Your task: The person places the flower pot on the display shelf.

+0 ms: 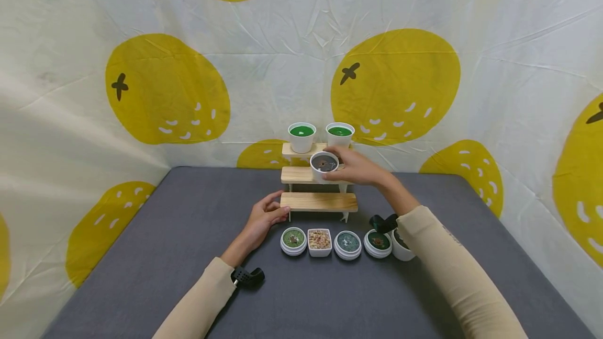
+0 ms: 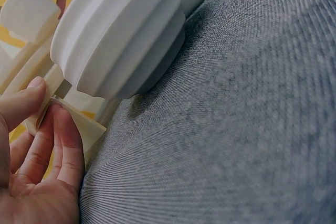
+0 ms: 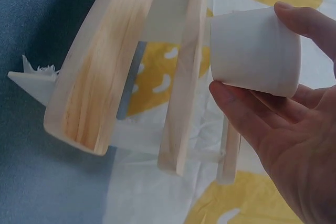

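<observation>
My right hand (image 1: 358, 166) holds a white cup (image 1: 324, 164) with dark grey filling, thumb and fingers round its sides. In the head view the cup overlaps the middle shelf of a three-tier wooden stand (image 1: 320, 202). From the right wrist, the cup (image 3: 254, 51) appears close beside the shelf edges, its wall between thumb and fingertips. Down at the left end of the lowest shelf is my left hand (image 1: 259, 221). Its thumb and fingers (image 2: 68, 140) pinch that end, as the left wrist view shows. Two white cups with green filling, a left one (image 1: 301, 143) and a right one (image 1: 340, 139), stand on the top shelf.
In front of the stand, a row of small white pots runs along the grey cloth (image 1: 212, 302): a green-filled pot (image 1: 293, 239), a square dish of nuggets (image 1: 319, 241), a blue-grey pot (image 1: 347, 245) and a dark green pot (image 1: 378, 242). My right sleeve partly hides another white cup (image 1: 402, 250).
</observation>
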{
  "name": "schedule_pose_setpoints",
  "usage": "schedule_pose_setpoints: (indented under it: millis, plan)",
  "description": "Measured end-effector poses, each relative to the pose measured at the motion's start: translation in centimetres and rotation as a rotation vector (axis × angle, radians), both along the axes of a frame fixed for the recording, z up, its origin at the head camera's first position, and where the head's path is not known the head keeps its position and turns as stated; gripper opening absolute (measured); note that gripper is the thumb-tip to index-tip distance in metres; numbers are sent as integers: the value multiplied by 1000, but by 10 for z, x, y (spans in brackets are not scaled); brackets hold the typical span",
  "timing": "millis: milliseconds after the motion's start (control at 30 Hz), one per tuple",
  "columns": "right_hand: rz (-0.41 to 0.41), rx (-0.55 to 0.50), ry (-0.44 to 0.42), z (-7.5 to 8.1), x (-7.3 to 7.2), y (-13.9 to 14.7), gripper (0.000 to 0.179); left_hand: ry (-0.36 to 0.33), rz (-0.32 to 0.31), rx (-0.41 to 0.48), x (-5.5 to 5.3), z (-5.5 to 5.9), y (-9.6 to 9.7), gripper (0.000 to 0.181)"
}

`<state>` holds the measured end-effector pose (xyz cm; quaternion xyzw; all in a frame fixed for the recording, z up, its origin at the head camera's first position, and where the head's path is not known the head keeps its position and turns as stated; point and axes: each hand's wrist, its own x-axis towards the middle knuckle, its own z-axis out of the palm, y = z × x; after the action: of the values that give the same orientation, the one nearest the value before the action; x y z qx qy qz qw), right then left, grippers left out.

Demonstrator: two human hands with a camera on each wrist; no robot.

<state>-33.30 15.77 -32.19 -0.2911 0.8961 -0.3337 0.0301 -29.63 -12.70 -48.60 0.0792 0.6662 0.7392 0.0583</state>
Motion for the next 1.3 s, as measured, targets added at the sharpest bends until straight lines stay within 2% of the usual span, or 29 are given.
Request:
schedule_pose_setpoints:
  millis: [433,933,1300]
  plan:
    - [46,-67,-35,-3,-8,-22,74,-6,3,1,1,2,0,69]
    - [31,-55,-35,-5,-12,-40,75,-27,3,6,2,3,0,71]
    - [29,-85,-75,-6,-10,-50,72,-15,8,9,2,2,1,72]
